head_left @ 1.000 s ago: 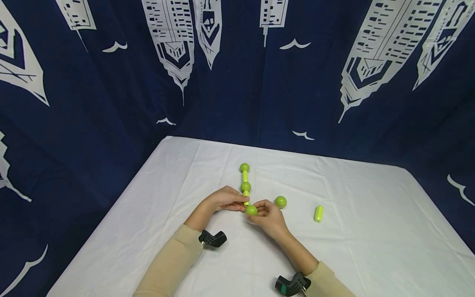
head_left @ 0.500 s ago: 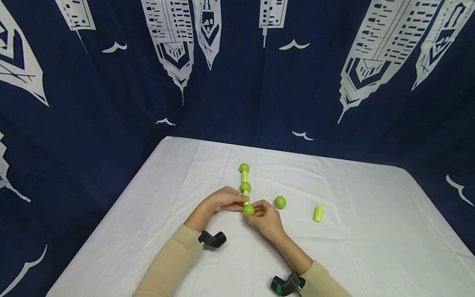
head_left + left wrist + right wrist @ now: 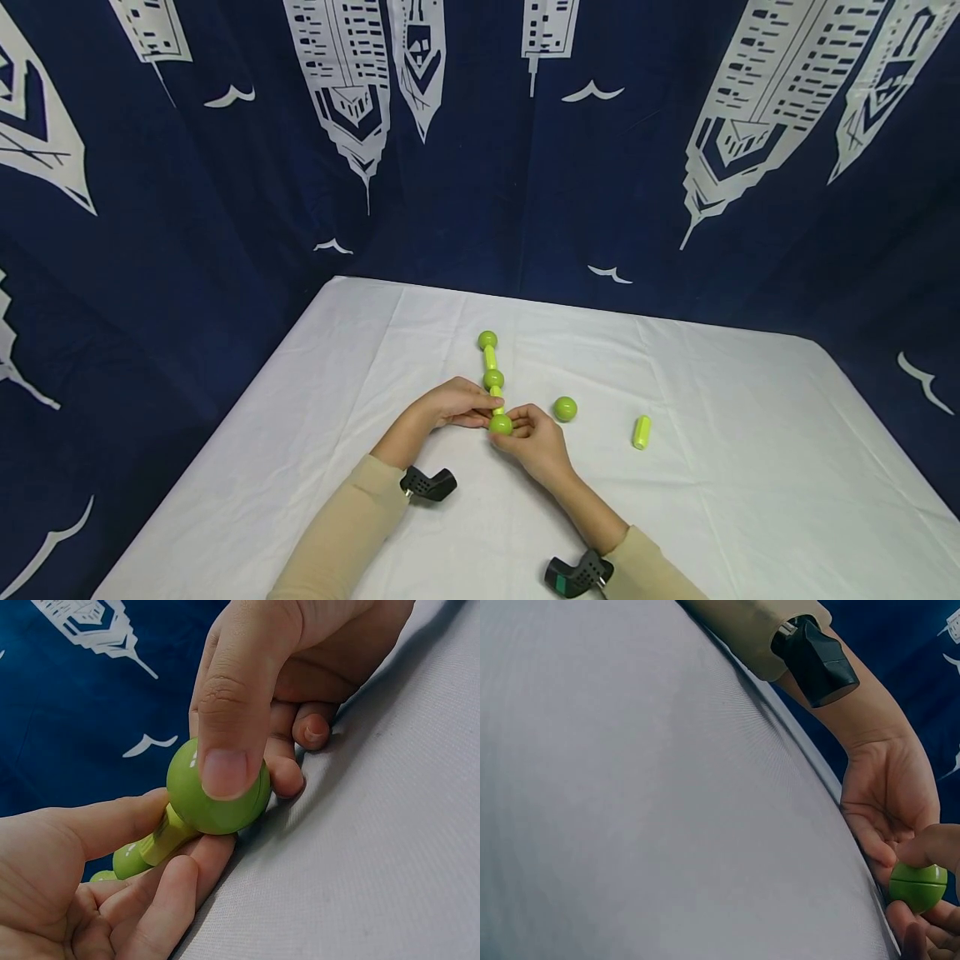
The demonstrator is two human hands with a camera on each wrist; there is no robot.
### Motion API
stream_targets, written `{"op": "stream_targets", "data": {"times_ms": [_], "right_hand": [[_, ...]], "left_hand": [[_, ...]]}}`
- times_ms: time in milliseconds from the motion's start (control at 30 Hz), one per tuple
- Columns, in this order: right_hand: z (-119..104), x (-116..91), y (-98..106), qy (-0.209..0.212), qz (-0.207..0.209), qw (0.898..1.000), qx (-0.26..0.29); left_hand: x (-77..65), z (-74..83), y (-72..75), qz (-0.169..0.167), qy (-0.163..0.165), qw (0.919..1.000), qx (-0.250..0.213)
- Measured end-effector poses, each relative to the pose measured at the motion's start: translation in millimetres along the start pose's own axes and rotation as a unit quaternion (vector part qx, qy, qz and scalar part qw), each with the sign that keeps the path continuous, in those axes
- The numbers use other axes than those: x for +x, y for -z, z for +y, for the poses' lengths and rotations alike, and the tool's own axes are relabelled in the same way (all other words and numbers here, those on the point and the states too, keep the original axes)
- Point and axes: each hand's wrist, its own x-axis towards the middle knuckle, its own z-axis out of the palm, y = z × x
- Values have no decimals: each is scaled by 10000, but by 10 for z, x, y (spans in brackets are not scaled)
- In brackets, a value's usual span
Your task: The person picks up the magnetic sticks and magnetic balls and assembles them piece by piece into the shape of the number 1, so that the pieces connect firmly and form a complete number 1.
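A chain of green balls and lighter yellow-green rods runs away from the hands in the head view, with a far ball [image 3: 487,339] and a middle ball [image 3: 492,379] joined by a rod [image 3: 491,358]. My left hand [image 3: 459,403] pinches the nearer rod [image 3: 169,834] between thumb and fingers. On this rod's near end sits another green ball [image 3: 214,791], which my right hand [image 3: 538,439] grips with the thumb across it. In the right wrist view, a seam line shows on that green ball [image 3: 918,886].
To the right of the hands lie a loose green ball [image 3: 566,408] and, farther right, a loose yellow-green rod [image 3: 641,432]. A white cloth [image 3: 735,467] covers the table. A dark blue printed curtain [image 3: 480,208] hangs behind it.
My right hand has moved slightly left, bringing its ball from beside the rod's near end onto it. The far end of the chain has swung slightly left.
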Motion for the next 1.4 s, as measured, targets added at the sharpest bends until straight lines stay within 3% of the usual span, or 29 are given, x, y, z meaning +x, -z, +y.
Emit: {"op": "stream_targets", "data": {"times_ms": [700, 933, 1267, 1400], "right_hand": [[41, -37, 24, 178, 51, 9997, 181], [80, -45, 23, 329, 117, 9989, 305], [83, -23, 24, 69, 211, 9973, 698], [-17, -65, 52, 27, 218, 9966, 788]], "left_hand": [[53, -29, 2, 14, 10, 10000, -21], [37, -20, 19, -32, 150, 9998, -110], [-6, 4, 45, -380, 178, 9990, -139], [-24, 22, 38, -519, 240, 9982, -198]]}}
